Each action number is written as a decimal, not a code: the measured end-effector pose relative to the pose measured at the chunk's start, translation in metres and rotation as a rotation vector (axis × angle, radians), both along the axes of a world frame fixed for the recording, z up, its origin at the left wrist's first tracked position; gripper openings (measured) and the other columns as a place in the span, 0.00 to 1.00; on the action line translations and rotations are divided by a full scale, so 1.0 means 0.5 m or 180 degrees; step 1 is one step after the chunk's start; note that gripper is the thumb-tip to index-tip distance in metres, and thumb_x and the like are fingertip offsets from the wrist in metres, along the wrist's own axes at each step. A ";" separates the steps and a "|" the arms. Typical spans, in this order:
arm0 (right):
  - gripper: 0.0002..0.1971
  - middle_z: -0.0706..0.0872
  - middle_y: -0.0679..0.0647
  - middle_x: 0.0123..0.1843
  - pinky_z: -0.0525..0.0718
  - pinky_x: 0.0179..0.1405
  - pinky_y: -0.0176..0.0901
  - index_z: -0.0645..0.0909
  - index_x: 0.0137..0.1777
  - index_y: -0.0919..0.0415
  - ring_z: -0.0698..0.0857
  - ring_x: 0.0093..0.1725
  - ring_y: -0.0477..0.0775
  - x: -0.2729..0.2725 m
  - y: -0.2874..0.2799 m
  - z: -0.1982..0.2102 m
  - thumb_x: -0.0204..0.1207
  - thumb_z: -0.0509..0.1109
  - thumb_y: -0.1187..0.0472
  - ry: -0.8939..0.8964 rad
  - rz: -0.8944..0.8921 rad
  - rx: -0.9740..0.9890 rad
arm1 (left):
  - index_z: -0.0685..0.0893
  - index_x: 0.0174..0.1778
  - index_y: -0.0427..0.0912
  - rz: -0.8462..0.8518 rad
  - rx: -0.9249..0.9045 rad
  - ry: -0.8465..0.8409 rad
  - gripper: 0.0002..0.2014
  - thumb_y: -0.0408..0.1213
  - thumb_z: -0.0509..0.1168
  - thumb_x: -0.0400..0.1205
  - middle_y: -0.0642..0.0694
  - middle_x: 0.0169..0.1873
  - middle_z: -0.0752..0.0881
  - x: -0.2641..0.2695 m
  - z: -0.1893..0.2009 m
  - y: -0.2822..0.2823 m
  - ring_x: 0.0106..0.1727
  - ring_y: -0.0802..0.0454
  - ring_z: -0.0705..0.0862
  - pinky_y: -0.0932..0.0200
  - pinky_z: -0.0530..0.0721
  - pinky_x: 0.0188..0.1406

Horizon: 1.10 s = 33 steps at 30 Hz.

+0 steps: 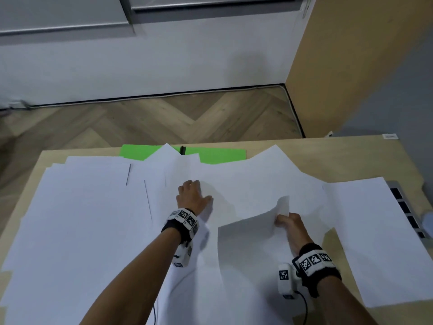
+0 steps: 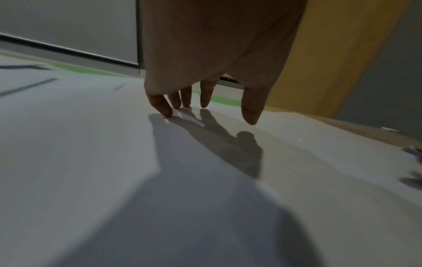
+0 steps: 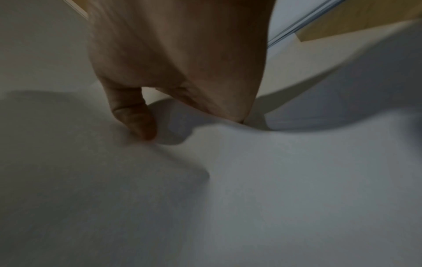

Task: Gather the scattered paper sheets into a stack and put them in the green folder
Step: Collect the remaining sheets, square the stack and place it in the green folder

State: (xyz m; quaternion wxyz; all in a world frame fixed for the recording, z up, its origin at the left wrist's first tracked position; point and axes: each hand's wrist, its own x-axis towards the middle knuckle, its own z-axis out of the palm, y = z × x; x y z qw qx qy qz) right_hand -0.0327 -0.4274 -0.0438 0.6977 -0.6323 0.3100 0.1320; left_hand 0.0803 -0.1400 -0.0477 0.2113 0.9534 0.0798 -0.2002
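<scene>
White paper sheets (image 1: 93,219) lie spread and overlapping across most of the table (image 1: 339,156) — every face that shows is blank, with no writing to read. The green folder (image 1: 218,156) lies flat at the table's far edge, its near part covered by sheets. The left hand (image 1: 193,198) rests palm down on the sheets near the middle, its fingers (image 2: 160,104) straight and slightly spread, tips touching the paper and gripping nothing. The right hand (image 1: 290,225) pinches the lifted corner of one sheet (image 1: 248,233), thumb on top and fingers curled beneath — the paper bends upward there. Both wrists carry bands with black-and-white square markers (image 1: 314,261). A small white label (image 1: 389,136) sits at the table's far right corner, its print too small to read.
</scene>
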 end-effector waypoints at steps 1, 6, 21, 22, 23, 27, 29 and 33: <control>0.16 0.88 0.62 0.38 0.81 0.47 0.55 0.87 0.41 0.70 0.86 0.43 0.64 0.000 0.006 -0.002 0.53 0.70 0.65 -0.0025 0.0021 -0.0012 | 0.70 0.74 0.46 -0.0149 0.0048 -0.0019 0.34 0.56 0.71 0.74 0.43 0.79 0.64 -0.007 -0.005 -0.013 0.77 0.38 0.62 0.40 0.69 0.72; 0.16 0.87 0.60 0.37 0.80 0.43 0.52 0.87 0.40 0.69 0.85 0.42 0.61 0.001 0.030 -0.027 0.52 0.69 0.65 0.0048 0.0048 -0.0100 | 0.72 0.74 0.50 -0.0145 -0.0329 -0.0219 0.33 0.50 0.73 0.73 0.45 0.77 0.65 -0.021 -0.013 -0.076 0.76 0.40 0.64 0.44 0.69 0.69; 0.16 0.87 0.57 0.37 0.80 0.42 0.50 0.86 0.42 0.70 0.84 0.41 0.58 -0.006 0.038 -0.043 0.53 0.68 0.66 0.0005 0.0016 -0.0073 | 0.80 0.59 0.52 -0.1842 0.0168 -0.0604 0.26 0.54 0.75 0.67 0.49 0.61 0.75 -0.071 -0.029 -0.014 0.64 0.45 0.70 0.54 0.62 0.50; 0.15 0.87 0.56 0.36 0.80 0.41 0.49 0.86 0.41 0.69 0.84 0.39 0.57 -0.007 0.040 -0.041 0.53 0.67 0.67 -0.0019 0.0003 -0.0064 | 0.80 0.60 0.52 -0.1880 0.0195 -0.0593 0.25 0.53 0.75 0.68 0.50 0.61 0.75 -0.069 -0.027 -0.015 0.64 0.45 0.70 0.54 0.62 0.50; 0.14 0.86 0.55 0.35 0.79 0.41 0.49 0.86 0.39 0.67 0.83 0.39 0.57 -0.006 0.043 -0.038 0.53 0.67 0.67 -0.0041 -0.0007 -0.0056 | 0.79 0.62 0.51 -0.1922 0.0214 -0.0558 0.25 0.51 0.73 0.69 0.50 0.60 0.76 -0.068 -0.025 -0.020 0.63 0.45 0.71 0.54 0.61 0.49; 0.14 0.87 0.55 0.35 0.81 0.42 0.50 0.87 0.39 0.66 0.84 0.39 0.57 -0.007 0.046 -0.036 0.53 0.68 0.69 -0.0101 0.0038 -0.0020 | 0.79 0.62 0.50 -0.1858 0.0207 -0.0552 0.17 0.43 0.66 0.76 0.51 0.53 0.80 -0.071 -0.018 -0.036 0.59 0.44 0.73 0.54 0.63 0.48; 0.16 0.89 0.58 0.38 0.83 0.44 0.51 0.88 0.43 0.68 0.87 0.41 0.59 -0.007 0.045 -0.035 0.54 0.70 0.69 -0.0108 0.0106 -0.0007 | 0.84 0.53 0.51 -0.1835 0.0359 -0.0548 0.09 0.41 0.65 0.78 0.48 0.53 0.78 -0.073 -0.021 -0.041 0.58 0.43 0.72 0.55 0.64 0.47; 0.20 0.92 0.67 0.47 0.87 0.50 0.57 0.90 0.50 0.70 0.91 0.46 0.64 -0.012 0.046 -0.033 0.55 0.76 0.67 -0.0080 0.0242 0.0005 | 0.84 0.58 0.50 -0.1621 0.0214 -0.0786 0.09 0.39 0.66 0.82 0.47 0.56 0.79 -0.064 -0.014 -0.054 0.57 0.42 0.76 0.52 0.69 0.44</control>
